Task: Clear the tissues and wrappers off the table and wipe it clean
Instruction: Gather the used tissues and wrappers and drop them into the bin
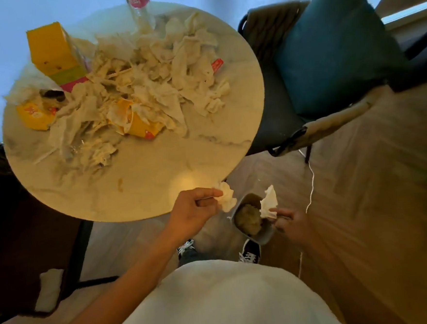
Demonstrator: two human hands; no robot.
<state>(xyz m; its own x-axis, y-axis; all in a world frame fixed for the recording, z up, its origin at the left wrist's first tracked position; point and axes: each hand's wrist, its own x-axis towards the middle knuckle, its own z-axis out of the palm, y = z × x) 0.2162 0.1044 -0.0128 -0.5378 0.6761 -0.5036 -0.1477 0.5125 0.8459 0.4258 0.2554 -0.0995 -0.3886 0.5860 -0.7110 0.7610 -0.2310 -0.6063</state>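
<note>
A round marble table (143,192) carries a heap of crumpled tissues (151,85), yellow wrappers (141,126) and a yellow carton (53,51). My left hand (193,214) pinches a crumpled white tissue (226,196) just off the table's near edge. My right hand (290,222) pinches another white tissue (268,203) over a small grey bin (263,236) on the floor. Crumpled tissues lie inside the bin.
A plastic bottle (138,5) stands at the table's far edge. A dark chair with a teal cushion (331,52) sits to the right. A white cable (310,193) runs across the wooden floor. My shoes (249,253) are beside the bin. A white cloth (49,287) lies lower left.
</note>
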